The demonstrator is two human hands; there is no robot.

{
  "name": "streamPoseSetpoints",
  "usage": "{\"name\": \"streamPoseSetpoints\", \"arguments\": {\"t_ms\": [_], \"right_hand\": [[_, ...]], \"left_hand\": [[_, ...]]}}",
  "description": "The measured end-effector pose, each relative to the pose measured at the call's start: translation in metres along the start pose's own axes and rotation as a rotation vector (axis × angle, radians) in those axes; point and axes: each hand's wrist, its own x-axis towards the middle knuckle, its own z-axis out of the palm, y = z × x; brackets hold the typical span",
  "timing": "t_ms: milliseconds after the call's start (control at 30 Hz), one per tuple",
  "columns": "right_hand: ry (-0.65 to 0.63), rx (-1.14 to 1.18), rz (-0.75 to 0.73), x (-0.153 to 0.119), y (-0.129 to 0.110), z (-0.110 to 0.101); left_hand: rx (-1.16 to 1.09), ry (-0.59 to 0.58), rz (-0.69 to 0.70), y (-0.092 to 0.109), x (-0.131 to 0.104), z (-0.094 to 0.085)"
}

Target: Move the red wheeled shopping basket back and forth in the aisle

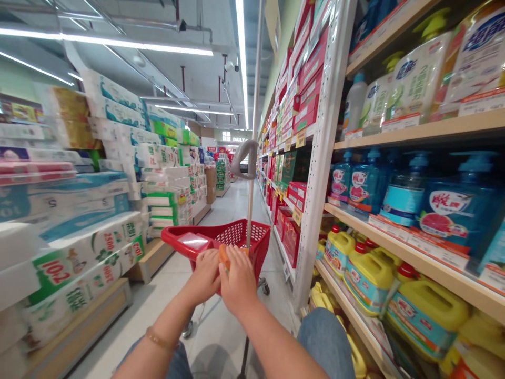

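Note:
A small red plastic shopping cart (pixel 230 231) with a perforated basket stands in the aisle in front of my knees. At its near side, my left hand (pixel 205 269) and my right hand (pixel 240 279) lie close together, fingers curled over an orange handle (pixel 224 256). Most of that handle is hidden under the fingers. From the cart rises a thin pale pole (pixel 251 205), with a grey loop-shaped grip (pixel 243 159) partway up. Inside the basket's left part is a flat pale panel (pixel 192 240), too glossy to make out.
Close on my right, shelves (pixel 414 129) carry pump bottles (pixel 445 202) and yellow jugs (pixel 424 316). Red boxes (pixel 310 95) fill the racks farther along. Stacked tissue packs (pixel 90 268) on low wooden platforms (pixel 84 337) line the left. Tiled floor (pixel 232 197) runs ahead between them.

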Motion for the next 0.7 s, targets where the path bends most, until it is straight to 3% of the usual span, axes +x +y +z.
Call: {"name": "streamPoseSetpoints", "arguments": {"t_ms": [133, 233, 333, 467, 567, 700], "right_hand": [[-0.008, -0.019, 0.011, 0.008, 0.023, -0.02], [0.03, -0.071, 0.076, 0.011, 0.037, -0.023], [0.04, -0.164, 0.119, 0.015, 0.033, -0.015], [-0.002, -0.227, 0.115, 0.019, 0.021, -0.013], [-0.052, -0.222, 0.081, 0.017, 0.025, -0.028], [-0.091, -0.208, 0.109, 0.015, 0.04, -0.048]], "left_hand": [[0.09, 0.069, -0.051, -0.007, 0.001, 0.003], [0.135, 0.107, -0.114, 0.0, 0.006, 0.009], [0.135, 0.082, -0.123, 0.019, 0.012, 0.018], [0.088, 0.035, -0.016, 0.035, 0.014, 0.023], [0.086, 0.071, 0.023, 0.016, 0.008, 0.015], [0.236, 0.231, -0.375, -0.039, -0.006, -0.003]]}}
